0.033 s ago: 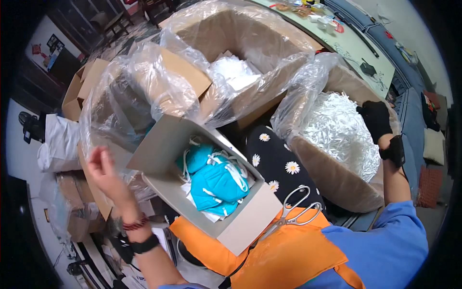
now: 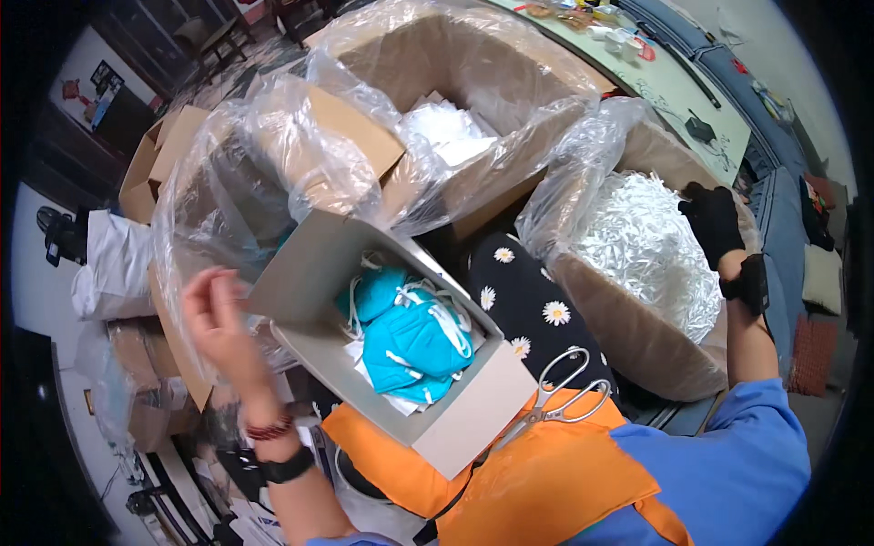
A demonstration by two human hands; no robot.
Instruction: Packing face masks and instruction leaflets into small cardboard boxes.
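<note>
Fingers of my left hand are loosely bent and a bit apart, with nothing in them that I can see. They are just beside the small open box (I can't tell if they touch it). Teal masks lie in a pile inside, with white straps looped over each other. If I pull one mask out fast, the crossed straps could drag others along. The box looks tilted and seems to rest on my lap, so if I move my leg, it could tip and spill the masks. Next come the scissors, lying on my orange apron. They could slide off and poke me if I stand up. Farther right, a big box holds lots of shiny white strips. My right hand, in a black glove, is at its right edge. Those fingers look curled, but I can't tell if they pinch anything. If that hand pushes hard, strips could fall out.
</note>
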